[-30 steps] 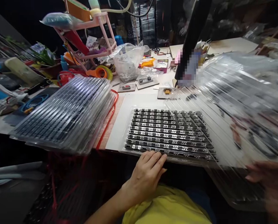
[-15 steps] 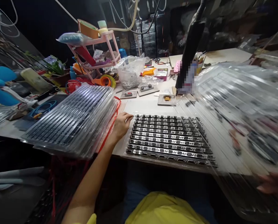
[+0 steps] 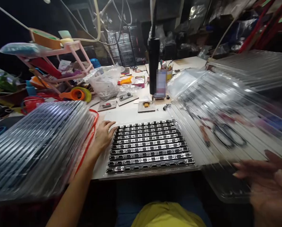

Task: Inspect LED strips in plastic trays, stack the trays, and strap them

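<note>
A clear plastic tray (image 3: 103, 164) full of rows of dark metal connector plates (image 3: 148, 145) lies on the white table in front of me. My left hand (image 3: 104, 134) rests at the tray's far left corner, fingers touching its edge. My right hand (image 3: 263, 176), blurred at the lower right, grips the near edge of a clear empty ribbed tray (image 3: 228, 119) that it holds tilted above the table to the right of the full tray.
A tall stack of filled clear trays (image 3: 37, 148) sits at the left, with a red strap (image 3: 90, 138) beside it. Behind are a black tool on a stand (image 3: 153, 63), small fixtures (image 3: 146, 106), a plastic bag (image 3: 105, 82), tape rolls (image 3: 77, 93) and a pink rack (image 3: 58, 63).
My left hand moved from the tray's near edge to its far left corner. The view shifted, and the clear tray in my right hand swung slightly while staying held.
</note>
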`<action>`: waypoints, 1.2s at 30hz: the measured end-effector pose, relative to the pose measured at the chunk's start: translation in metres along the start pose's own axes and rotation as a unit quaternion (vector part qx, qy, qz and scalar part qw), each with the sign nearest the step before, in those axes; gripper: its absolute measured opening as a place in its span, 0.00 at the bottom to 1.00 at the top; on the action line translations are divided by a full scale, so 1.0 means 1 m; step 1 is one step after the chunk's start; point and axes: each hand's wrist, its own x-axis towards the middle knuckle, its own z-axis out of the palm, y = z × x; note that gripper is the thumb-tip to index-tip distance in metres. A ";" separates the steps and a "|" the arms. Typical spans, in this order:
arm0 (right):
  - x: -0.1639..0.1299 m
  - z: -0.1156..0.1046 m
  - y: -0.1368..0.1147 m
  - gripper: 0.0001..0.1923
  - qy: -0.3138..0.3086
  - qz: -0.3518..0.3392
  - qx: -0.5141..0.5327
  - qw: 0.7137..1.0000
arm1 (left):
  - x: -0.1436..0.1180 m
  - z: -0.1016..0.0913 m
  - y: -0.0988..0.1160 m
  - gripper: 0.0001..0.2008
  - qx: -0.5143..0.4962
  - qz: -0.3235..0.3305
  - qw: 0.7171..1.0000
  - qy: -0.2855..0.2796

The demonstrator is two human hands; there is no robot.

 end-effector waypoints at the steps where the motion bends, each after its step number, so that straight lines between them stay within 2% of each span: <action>1: -0.001 0.004 -0.005 0.20 -0.001 -0.008 -0.002 1.000 | -0.006 -0.002 0.004 0.23 0.000 -0.009 1.000 0.001; 4: 0.000 0.008 -0.010 0.20 -0.006 -0.031 -0.002 1.000 | -0.032 -0.010 0.014 0.31 -0.008 -0.058 0.998 -0.015; 9: 0.005 0.008 -0.005 0.19 0.015 -0.055 0.001 0.998 | -0.073 -0.020 0.018 0.30 -0.070 -0.177 0.981 -0.041; 12: 0.005 0.009 -0.003 0.20 0.018 -0.072 0.000 0.997 | -0.088 -0.021 0.020 0.30 -0.102 -0.222 0.969 -0.043; 21: 0.005 0.004 0.003 0.20 0.002 -0.076 0.021 0.997 | -0.097 -0.015 0.040 0.26 -0.104 -0.225 0.969 -0.005; 31: 0.004 0.001 0.002 0.19 0.014 -0.079 0.022 0.997 | -0.101 -0.018 0.050 0.23 -0.101 -0.267 0.958 0.006; 36: 0.002 0.002 0.001 0.20 0.017 -0.081 0.019 0.996 | -0.105 -0.015 0.051 0.21 -0.091 -0.253 0.963 0.030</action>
